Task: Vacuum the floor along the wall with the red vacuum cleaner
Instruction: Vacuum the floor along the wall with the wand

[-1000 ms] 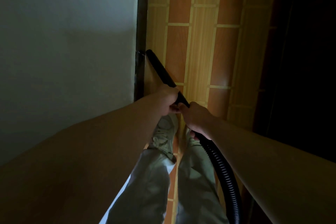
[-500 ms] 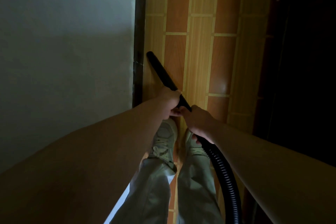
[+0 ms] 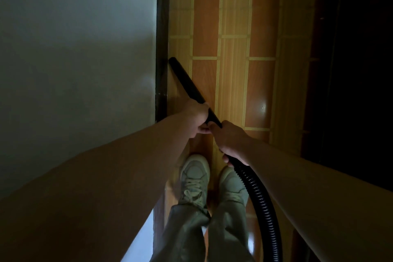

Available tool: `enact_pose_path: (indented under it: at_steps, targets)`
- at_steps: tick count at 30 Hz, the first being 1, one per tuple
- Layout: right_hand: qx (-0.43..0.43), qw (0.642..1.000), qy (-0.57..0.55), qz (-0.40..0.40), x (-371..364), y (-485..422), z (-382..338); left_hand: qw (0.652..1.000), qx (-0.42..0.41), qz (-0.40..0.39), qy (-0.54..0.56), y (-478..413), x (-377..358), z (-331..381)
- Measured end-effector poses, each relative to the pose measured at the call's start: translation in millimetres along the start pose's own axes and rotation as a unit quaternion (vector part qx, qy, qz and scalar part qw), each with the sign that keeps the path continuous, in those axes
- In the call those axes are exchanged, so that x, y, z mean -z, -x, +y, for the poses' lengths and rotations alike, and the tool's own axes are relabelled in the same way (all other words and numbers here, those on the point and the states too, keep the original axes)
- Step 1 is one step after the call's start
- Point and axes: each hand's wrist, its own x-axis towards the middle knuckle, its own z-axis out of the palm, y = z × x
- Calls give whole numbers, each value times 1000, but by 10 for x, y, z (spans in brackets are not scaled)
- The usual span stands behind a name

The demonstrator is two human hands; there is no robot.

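Against the skirting board [image 3: 161, 27], at its foot: the tip of the black wand [image 3: 187, 83], touching or all but touching the board, with the shaft slanting away from it toward the person.

- Left hand [image 3: 196, 119]: fingers wrapped round the wand's near end, on the side closer to the board.
- Right hand [image 3: 230, 142]: clamped round the cuff where the ribbed hose [image 3: 261, 202] began, just farther from the board. The two hands touched.
- Hose: trailed back past the shoes [image 3: 194, 178], away from the board.
- Vacuum cleaner's red body: out of view.
- Floor [image 3: 234, 27]: patterned and glossy; no dust discernible in the dim light.

Progress, as judged: work was under way, with the nozzle on the edge strip. A long run of floor along the board lay beyond the tip, apparently yet to be covered. Whether the stretch beside the shoes was done could not be told.
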Motion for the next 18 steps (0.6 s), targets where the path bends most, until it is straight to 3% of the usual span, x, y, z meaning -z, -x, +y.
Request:
enact_pose_path:
  at_steps: [18]
  targets:
    - [-20,999,-25,-20,438,43,-478,1000,7,-9,-12,-61,-43,615]
